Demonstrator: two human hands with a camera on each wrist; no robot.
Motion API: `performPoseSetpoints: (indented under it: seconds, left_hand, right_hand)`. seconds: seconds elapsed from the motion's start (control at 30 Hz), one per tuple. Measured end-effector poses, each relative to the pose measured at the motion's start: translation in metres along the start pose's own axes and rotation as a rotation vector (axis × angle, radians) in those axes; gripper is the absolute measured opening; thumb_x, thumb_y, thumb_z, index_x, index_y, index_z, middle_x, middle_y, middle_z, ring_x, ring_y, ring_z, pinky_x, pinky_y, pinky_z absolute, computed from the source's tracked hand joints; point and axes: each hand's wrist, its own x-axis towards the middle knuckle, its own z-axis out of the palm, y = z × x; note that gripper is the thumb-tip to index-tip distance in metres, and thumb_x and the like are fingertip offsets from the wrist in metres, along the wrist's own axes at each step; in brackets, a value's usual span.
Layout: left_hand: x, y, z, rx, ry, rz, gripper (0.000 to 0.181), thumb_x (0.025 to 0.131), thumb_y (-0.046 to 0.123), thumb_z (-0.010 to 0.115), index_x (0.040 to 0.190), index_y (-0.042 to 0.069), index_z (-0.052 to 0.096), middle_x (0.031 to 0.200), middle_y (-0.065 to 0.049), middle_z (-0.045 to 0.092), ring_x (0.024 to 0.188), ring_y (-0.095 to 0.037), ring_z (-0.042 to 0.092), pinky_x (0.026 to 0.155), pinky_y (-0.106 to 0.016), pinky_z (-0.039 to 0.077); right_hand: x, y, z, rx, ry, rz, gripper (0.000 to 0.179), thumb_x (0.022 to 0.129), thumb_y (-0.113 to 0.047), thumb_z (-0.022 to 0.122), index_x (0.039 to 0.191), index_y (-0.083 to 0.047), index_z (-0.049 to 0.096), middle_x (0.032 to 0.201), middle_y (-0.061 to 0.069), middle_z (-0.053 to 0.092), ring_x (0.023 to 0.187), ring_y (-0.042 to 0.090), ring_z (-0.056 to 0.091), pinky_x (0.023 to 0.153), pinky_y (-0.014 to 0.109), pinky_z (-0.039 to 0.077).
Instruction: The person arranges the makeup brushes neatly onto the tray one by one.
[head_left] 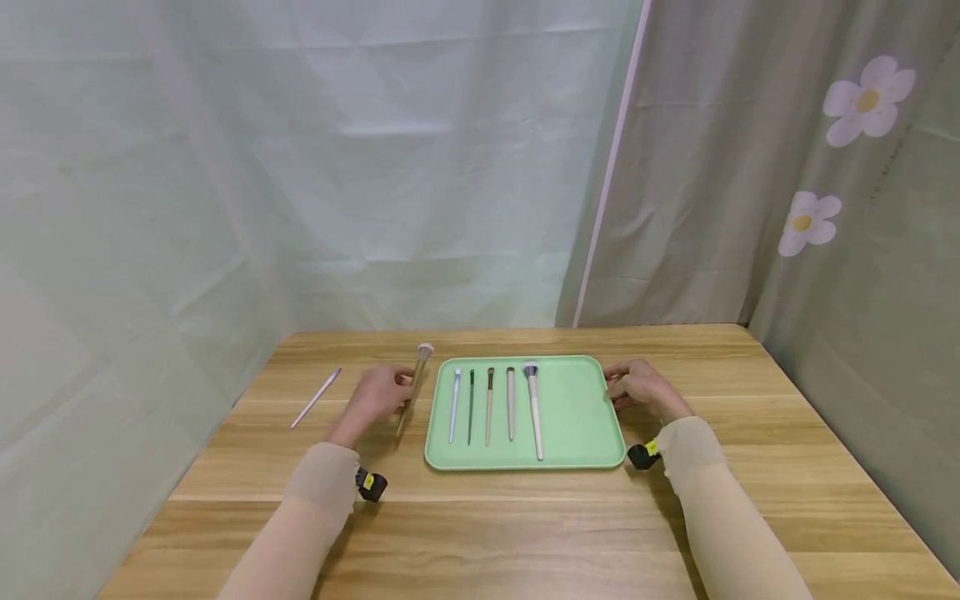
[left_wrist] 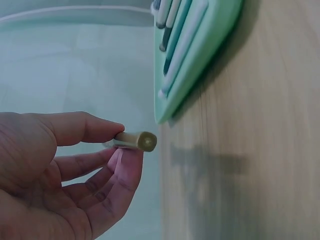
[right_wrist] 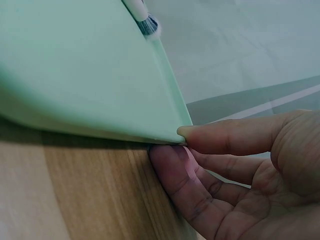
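Note:
My left hand (head_left: 381, 390) pinches a makeup brush (head_left: 422, 364) with a tan handle between thumb and fingers, held tilted with its bristles up. It is left of the light green tray (head_left: 577, 417); in the left wrist view the round handle end (left_wrist: 147, 141) faces the camera. My right hand (head_left: 642, 387) pinches the tray's right rim, thumb (right_wrist: 220, 136) on top and fingers below. Several makeup brushes lie side by side on the tray's left and middle, from a slim lavender brush (head_left: 454, 408) to a large white-handled fluffy brush (head_left: 535, 408).
A slim pale pink brush (head_left: 316, 398) lies at a slant on the wooden table (head_left: 480, 533), left of my left hand. Pale curtains (head_left: 420, 167) hang along the table's back and sides. Each wrist wears a small black camera (head_left: 371, 485).

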Motion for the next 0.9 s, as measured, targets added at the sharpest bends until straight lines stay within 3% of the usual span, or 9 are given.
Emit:
performPoseSetpoints:
  seconds: [0.1, 0.3, 0.63, 0.9]
  left_hand:
    - [0.003, 0.006, 0.005, -0.008, -0.004, 0.018, 0.040, 0.095, -0.001, 0.065, 0.134, -0.010, 0.062, 0.101, -0.017, 0.068, 0.079, -0.020, 0.067, 0.066, -0.033, 0.063]
    - [0.008, 0.025, 0.016, -0.112, -0.037, 0.000, 0.043, 0.095, -0.001, 0.068, 0.137, -0.008, 0.061, 0.108, -0.020, 0.070, 0.083, -0.023, 0.071, 0.072, -0.038, 0.064]
    - [0.009, 0.055, 0.037, -0.248, -0.087, 0.003, 0.043, 0.095, -0.002, 0.071, 0.137, -0.006, 0.061, 0.107, -0.020, 0.068, 0.087, -0.028, 0.073, 0.069, -0.035, 0.064]
    - [0.011, 0.075, 0.060, -0.279, -0.109, 0.031, 0.044, 0.095, -0.003, 0.071, 0.137, -0.007, 0.061, 0.105, -0.018, 0.069, 0.084, -0.027, 0.074, 0.071, -0.038, 0.064]
  right_hand:
    - [0.001, 0.000, 0.000, -0.003, 0.003, 0.003, 0.056, 0.090, 0.007, 0.065, 0.143, 0.015, 0.049, 0.105, 0.017, 0.060, 0.080, 0.019, 0.062, 0.070, 0.031, 0.061]
    - [0.001, 0.002, 0.001, 0.003, 0.002, -0.007, 0.055, 0.089, 0.007, 0.064, 0.141, 0.016, 0.050, 0.101, 0.015, 0.060, 0.078, 0.019, 0.062, 0.069, 0.031, 0.060]
    - [0.001, 0.002, 0.000, -0.005, -0.003, -0.023, 0.056, 0.089, 0.006, 0.065, 0.141, 0.017, 0.050, 0.102, 0.016, 0.062, 0.080, 0.019, 0.063, 0.070, 0.032, 0.061]
    - [-0.001, 0.002, -0.001, -0.010, -0.005, -0.021, 0.055, 0.089, 0.006, 0.065, 0.141, 0.017, 0.050, 0.103, 0.016, 0.062, 0.080, 0.019, 0.063, 0.071, 0.032, 0.061]
